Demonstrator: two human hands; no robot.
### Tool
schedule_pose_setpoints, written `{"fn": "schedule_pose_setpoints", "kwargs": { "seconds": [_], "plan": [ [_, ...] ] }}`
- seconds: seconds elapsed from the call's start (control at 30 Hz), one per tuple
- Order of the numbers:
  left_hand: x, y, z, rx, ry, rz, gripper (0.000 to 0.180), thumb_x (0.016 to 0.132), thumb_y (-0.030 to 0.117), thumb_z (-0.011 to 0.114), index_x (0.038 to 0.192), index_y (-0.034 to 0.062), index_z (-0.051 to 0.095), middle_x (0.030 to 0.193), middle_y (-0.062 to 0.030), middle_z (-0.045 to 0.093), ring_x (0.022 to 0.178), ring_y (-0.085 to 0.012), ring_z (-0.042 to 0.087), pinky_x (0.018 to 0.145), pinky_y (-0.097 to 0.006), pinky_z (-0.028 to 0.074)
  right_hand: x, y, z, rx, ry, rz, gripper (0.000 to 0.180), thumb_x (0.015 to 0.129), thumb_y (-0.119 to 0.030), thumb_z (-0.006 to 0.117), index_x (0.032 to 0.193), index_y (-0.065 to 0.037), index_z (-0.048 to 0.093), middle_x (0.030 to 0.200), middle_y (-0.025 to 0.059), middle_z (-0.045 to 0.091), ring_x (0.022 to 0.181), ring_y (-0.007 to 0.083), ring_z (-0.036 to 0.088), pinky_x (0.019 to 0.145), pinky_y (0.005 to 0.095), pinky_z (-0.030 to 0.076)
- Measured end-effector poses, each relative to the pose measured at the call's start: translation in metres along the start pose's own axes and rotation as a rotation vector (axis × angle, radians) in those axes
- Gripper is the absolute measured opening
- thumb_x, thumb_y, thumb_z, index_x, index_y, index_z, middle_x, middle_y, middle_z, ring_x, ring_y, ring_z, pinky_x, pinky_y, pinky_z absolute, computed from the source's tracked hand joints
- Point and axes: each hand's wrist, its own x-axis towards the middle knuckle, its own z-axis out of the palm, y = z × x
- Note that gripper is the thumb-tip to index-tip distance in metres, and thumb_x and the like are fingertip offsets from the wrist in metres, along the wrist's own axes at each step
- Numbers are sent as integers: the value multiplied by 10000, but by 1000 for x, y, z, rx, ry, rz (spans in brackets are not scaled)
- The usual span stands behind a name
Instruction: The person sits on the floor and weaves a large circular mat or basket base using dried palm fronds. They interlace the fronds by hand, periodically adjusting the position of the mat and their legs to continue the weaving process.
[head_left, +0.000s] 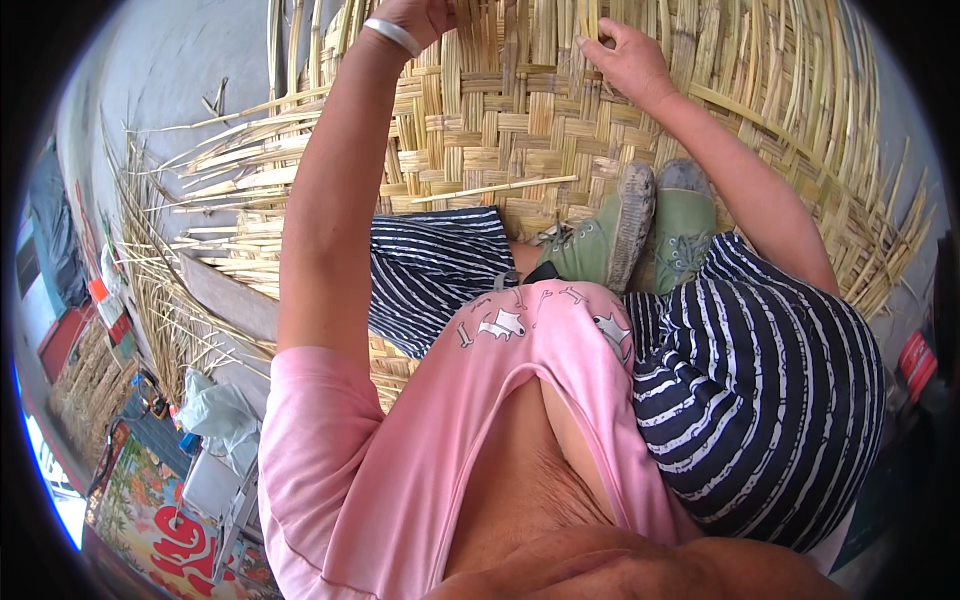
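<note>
A large woven mat (520,130) of flat straw-coloured reed strips spreads out in front of me. Near its far part my right hand (632,68) is closed, thumb and forefinger pinched at an upright reed strip (590,14). My left hand (418,20), below which a pale bracelet (394,37) circles the wrist, is partly cut off by the upper edge. Its fingers curl together over the strips, and what they hold is hidden. Between the hands the weave changes into long unwoven strips. One loose strip (495,190) lies across the weave, closer to me.
I sit on the mat, my green shoes (600,235) resting on it. Long loose strip ends (240,160) fan out at the left over the grey floor (175,70). Further left are a translucent plastic bag (215,410), a bundle of dry stalks (95,375) and a colourful printed sheet (150,500).
</note>
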Motion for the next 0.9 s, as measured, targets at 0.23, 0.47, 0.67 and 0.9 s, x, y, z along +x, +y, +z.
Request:
{"fn": "schedule_pose_setpoints", "kwargs": {
  "seconds": [0.23,0.47,0.67,0.9],
  "plan": [
    [29,-5,-11,-101,-229,-237,487,1046,492,514,1174,64,708,1020,-102,765,945,-251,729,870,-450,586,2,5,1,42,-29,44,375,951,-426,689,1040,-62,702,824,86,723,699,212,672,692,385,534],
    [59,-10,12,88,-353,-349,326,964,237,731,1182,5,659,1146,-201,720,1027,-370,736,805,-486,630,-4,-3,2,96,20,-1,383,947,-417,705,1135,-84,724,856,86,742,712,191,681,709,359,551],
    [61,15,66,605,53,-383,409,935,315,775,1145,-21,675,982,-174,735,925,-325,763,645,-422,638,-11,-12,-11,67,-37,72,369,959,-412,700,1124,-83,728,778,64,723,638,157,676,654,344,545],
    [96,-4,32,762,-1,-327,381,949,325,759,1142,1,698,930,-142,731,898,-284,759,653,-407,629,-12,-9,-11,127,-60,52,371,968,-404,703,1122,-66,718,686,49,683,569,137,664,575,335,527]
  ]
}}
